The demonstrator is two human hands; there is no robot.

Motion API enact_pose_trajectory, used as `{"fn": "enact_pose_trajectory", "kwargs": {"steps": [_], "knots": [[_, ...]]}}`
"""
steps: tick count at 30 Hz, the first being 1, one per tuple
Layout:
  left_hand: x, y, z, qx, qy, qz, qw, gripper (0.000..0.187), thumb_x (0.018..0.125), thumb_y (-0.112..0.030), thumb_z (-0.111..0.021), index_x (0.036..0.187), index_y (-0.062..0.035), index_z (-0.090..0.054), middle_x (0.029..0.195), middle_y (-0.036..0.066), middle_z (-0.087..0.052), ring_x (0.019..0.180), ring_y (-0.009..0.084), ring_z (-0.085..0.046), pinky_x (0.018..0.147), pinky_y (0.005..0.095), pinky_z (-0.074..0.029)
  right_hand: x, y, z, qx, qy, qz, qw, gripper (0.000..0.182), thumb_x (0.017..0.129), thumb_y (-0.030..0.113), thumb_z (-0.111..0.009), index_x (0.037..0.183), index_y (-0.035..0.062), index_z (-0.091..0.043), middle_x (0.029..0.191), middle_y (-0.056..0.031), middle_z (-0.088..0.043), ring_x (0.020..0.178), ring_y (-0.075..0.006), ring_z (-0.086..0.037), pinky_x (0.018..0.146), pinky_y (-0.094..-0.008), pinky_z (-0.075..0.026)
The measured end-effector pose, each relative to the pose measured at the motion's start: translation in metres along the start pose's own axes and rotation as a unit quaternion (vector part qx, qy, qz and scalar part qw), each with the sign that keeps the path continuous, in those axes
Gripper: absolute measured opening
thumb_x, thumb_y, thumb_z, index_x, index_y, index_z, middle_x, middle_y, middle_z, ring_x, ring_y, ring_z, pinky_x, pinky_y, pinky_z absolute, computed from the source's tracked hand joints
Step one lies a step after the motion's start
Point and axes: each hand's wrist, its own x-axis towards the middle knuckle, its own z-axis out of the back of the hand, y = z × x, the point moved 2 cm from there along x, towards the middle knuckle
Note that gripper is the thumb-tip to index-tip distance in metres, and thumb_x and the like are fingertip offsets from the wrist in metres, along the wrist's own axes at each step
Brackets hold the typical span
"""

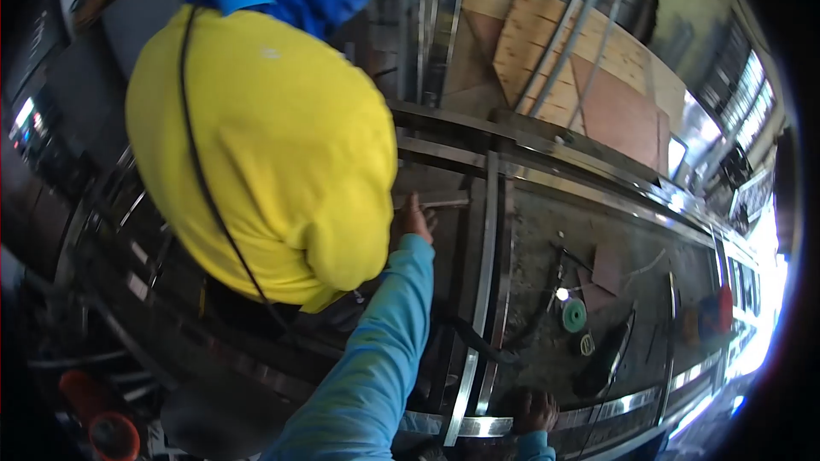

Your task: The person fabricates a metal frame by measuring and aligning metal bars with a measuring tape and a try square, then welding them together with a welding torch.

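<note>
My left hand (pixel 416 220), in a light blue sleeve, reaches forward beside a co-worker's yellow back. Its fingers are at a short flat metal bar (pixel 446 199), one finger lying across it; the far side of the grip is hidden. Closer to me, my right hand (pixel 535 410) rests with curled fingers on the near rail of a metal frame (pixel 487 426). The frame is of shiny square tubing, with two uprights (pixel 490 248) running side by side between my hands.
The co-worker (pixel 265 145) in a yellow top and blue head cover bends over the frame at left. A green disc-shaped roll (pixel 574 315), a smaller ring (pixel 587 344) and a dark cable (pixel 474 341) lie inside it. Wooden boards (pixel 547 43) lean behind; an orange cylinder (pixel 111 427) is lower left.
</note>
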Motion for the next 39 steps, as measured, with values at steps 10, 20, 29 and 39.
{"fn": "enact_pose_trajectory", "kwargs": {"steps": [10,20,29,39], "knots": [[-0.006,0.067,-0.003,0.056,0.023,0.093,0.994,0.073,0.085,-0.064,-0.067,0.137,-0.0170,-0.049,0.128,0.013,-0.052,0.102,0.0283,-0.058,0.082,0.0464,-0.049,0.005,-0.008,-0.005,-0.007,0.046,-0.055,0.997,0.035,0.086,0.039,-0.058,0.100,0.0081,-0.067,0.101,-0.0178,-0.065,0.101,-0.0388,-0.059,0.091,-0.0492,-0.043],[0.039,0.101,-0.054,-0.105,0.068,0.106,0.986,0.045,0.091,-0.030,-0.072,0.130,-0.0167,-0.053,0.119,0.009,-0.056,0.095,0.0285,-0.063,0.088,0.0510,-0.054,0.006,-0.005,-0.002,0.000,0.039,-0.046,0.998,0.036,0.083,0.038,-0.060,0.097,0.0064,-0.068,0.098,-0.0188,-0.064,0.097,-0.0388,-0.059,0.088,-0.0494,-0.043],[0.074,0.072,0.000,-0.109,0.073,0.009,0.991,0.046,0.088,-0.029,-0.073,0.129,-0.0153,-0.057,0.123,0.006,-0.059,0.114,0.0280,-0.057,0.091,0.0505,-0.051,0.007,-0.010,-0.005,0.016,0.029,-0.044,0.999,0.034,0.080,0.037,-0.062,0.095,0.0064,-0.068,0.093,-0.0194,-0.064,0.092,-0.0404,-0.059,0.086,-0.0491,-0.043],[0.088,0.070,-0.002,-0.082,0.078,0.007,0.994,0.049,0.090,-0.032,-0.071,0.133,-0.0177,-0.053,0.123,0.005,-0.057,0.113,0.0280,-0.055,0.095,0.0467,-0.048,0.011,-0.001,-0.002,-0.006,0.035,-0.026,0.999,0.038,0.081,0.040,-0.060,0.097,0.0075,-0.069,0.094,-0.0191,-0.064,0.094,-0.0402,-0.059,0.086,-0.0505,-0.043]]}}
